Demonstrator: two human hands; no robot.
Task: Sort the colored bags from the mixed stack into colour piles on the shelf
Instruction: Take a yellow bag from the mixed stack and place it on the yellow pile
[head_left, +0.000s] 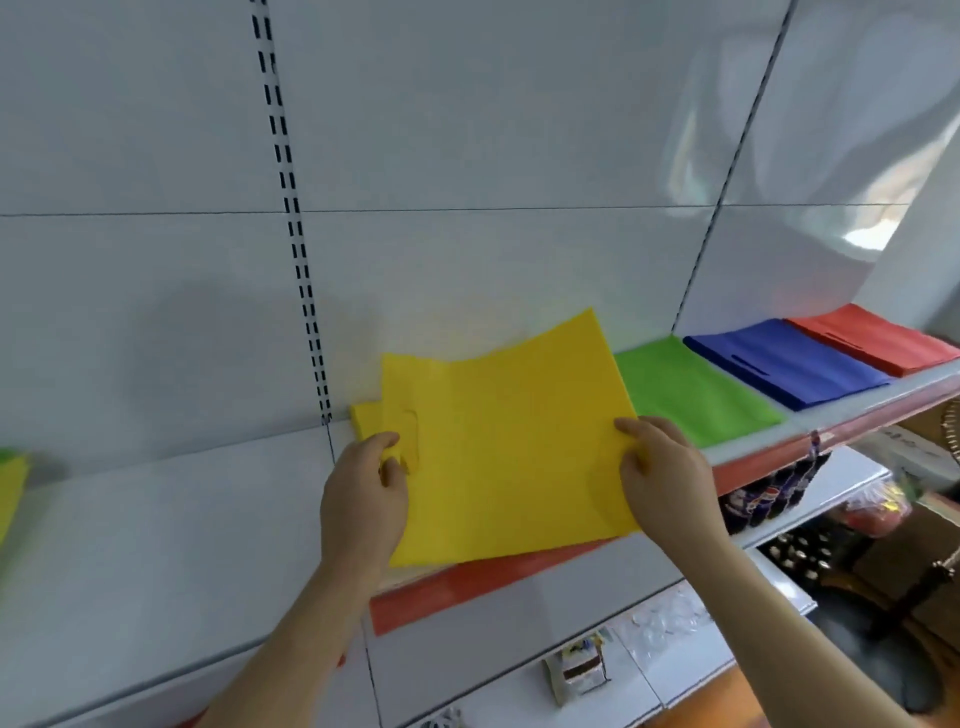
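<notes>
- A strip of yellow and green bags (11, 480) is showing at the far left edge, lying on the shelf (156, 519).
- A slotted rail (291, 208) is running down the white back panel to the shelf.
- The left hand (363, 499) is gripping the yellow bag (509, 441) at its left edge, fingers (387, 441) curling through the handle cut-out.
- The yellow bag is being held flat just above the shelf, over a yellow pile (366, 415) peeking out behind it.
- The right hand (665, 478) is pinching the bag's right edge, thumb on top, the other fingers underneath.
- Further right, a green pile (691, 389), a blue pile (784, 364) and a red pile (878, 338) are lying side by side on the shelf.
- Lower shelves (649, 670) at the bottom right are carrying packaged goods, too blurred to tell apart.
</notes>
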